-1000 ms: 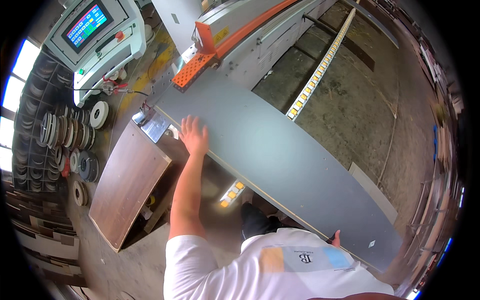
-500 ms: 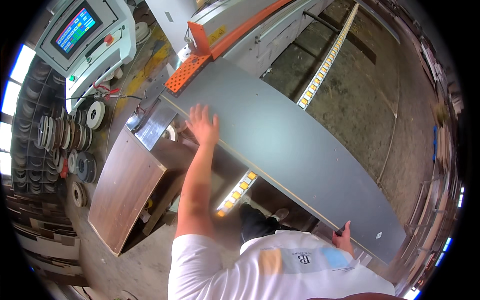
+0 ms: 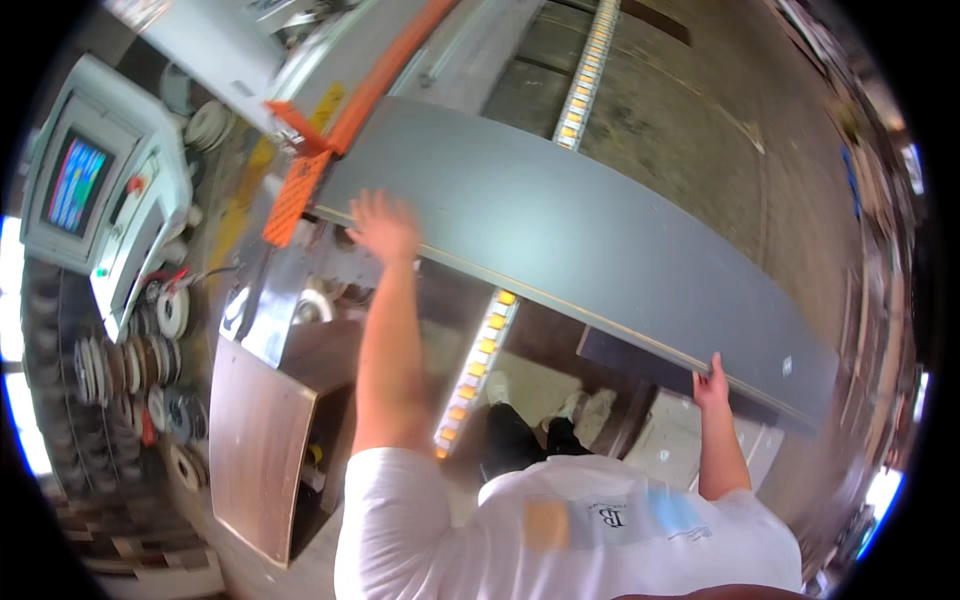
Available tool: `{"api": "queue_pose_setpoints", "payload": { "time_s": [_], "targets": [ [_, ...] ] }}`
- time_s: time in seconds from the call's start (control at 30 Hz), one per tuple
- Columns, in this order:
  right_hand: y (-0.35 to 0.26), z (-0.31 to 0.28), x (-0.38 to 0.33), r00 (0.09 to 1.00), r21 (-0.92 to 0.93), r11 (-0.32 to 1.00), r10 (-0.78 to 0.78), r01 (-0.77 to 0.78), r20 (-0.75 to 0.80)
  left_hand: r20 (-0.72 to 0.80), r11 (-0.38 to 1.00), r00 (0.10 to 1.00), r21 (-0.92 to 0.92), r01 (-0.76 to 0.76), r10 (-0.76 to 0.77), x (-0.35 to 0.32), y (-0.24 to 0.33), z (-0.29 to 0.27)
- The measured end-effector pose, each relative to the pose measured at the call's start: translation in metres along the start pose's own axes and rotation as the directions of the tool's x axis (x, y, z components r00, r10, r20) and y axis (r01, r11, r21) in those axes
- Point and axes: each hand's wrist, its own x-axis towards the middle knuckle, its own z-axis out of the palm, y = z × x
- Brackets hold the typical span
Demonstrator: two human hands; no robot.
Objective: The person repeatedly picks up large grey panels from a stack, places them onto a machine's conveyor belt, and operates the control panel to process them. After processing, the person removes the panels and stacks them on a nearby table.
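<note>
Left hand (image 3: 385, 228) spread, blurred, at the grey panel's (image 3: 560, 225) near edge, contact unclear. Right hand (image 3: 711, 386) at same edge near its right end; can't tell if pinching, fingers partly hidden. Panel lies across roller strip (image 3: 478, 368), right end well past strip's right edge, left end beside orange perforated plate (image 3: 298, 202). Risk: uneven push could skew it into plate; weak right-hand support could let overhang dip.

The control console (image 3: 115, 175) stands left of the panel (image 3: 570, 235).

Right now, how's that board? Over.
Left hand open; right hand grips grey board by near edge. Board lies across yellow-wheeled track. Orange bracket at its left end.
</note>
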Motion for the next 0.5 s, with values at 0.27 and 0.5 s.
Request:
{"api": "queue_pose_setpoints", "payload": {
  "time_s": [0.27, 0.5],
  "targets": [
    [0.058, 0.012, -0.101, 0.936, -0.483, 0.838, -0.087, 0.254, 0.342, 0.015, 0.994, 0.996, 0.060, -0.087, 0.086, 0.043, 0.037, 0.059],
    [0.202, -0.165, -0.157, 0.937, -0.827, 0.482, 0.031, 0.290, 0.347, -0.021, 0.891, 0.912, -0.207, -0.405, 0.409, -0.025, 0.098, 0.051]
  ]
}}
